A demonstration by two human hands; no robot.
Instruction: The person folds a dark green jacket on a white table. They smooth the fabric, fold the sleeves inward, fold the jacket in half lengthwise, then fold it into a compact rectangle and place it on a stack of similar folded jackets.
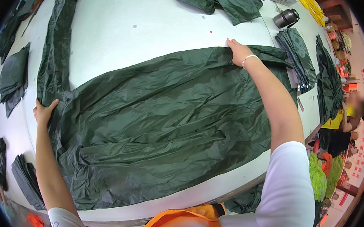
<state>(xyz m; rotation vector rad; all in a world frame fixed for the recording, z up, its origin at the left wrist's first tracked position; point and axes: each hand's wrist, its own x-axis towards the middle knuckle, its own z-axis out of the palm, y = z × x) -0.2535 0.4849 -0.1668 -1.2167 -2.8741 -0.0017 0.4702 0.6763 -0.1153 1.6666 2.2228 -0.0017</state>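
A wrinkled dark green garment (177,113) of thin, slightly shiny fabric lies spread over the white table in front of me. From its left end a long sleeve-like strip (57,44) runs straight away from me. My left hand (43,112) touches the left edge near the base of that strip, thumb and forefinger apart. At the far edge, toward the right, rests my right hand (240,53), its fingers stretched past the fabric onto the table. A beaded bracelet (247,61) circles that wrist. The undersides of both hands are hidden.
More dark green pieces lie at the far edge (220,2), in a folded stack (297,56) on the right and in folded piles (14,75) on the left. A dark metal flask (286,19) lies far right, near yellow fabric (310,10). Beyond the table is another person (350,117).
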